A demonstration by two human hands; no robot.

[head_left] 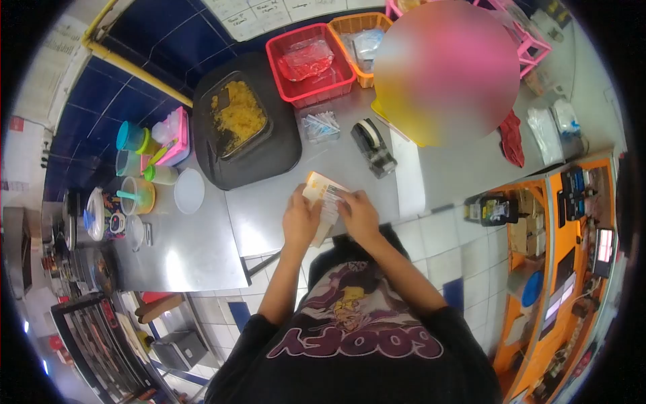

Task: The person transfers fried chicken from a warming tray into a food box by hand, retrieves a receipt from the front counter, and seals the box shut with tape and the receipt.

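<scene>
In front of my body, at the table's near edge, both hands hold a pale printed paper packet (323,190) with orange marks and lines of small text. My left hand (300,219) grips its left side, fingers closed on it. On the opposite side, my right hand (359,214) pinches the packet's edge. The lower part of the packet is partly hidden behind my hands. Closest beyond them lie a black tape dispenser (374,149) with a roll of tape and a clear bag of thin white sticks (321,126).
A black tray (282,158) carries a glass dish of yellow crumbly food (241,116). Behind stand a red basket (311,95) and an orange basket (334,27). Tubs, a white lid (190,191) and cups are at left. An orange shelf (552,222) stands at right. A blurred patch hides the back right.
</scene>
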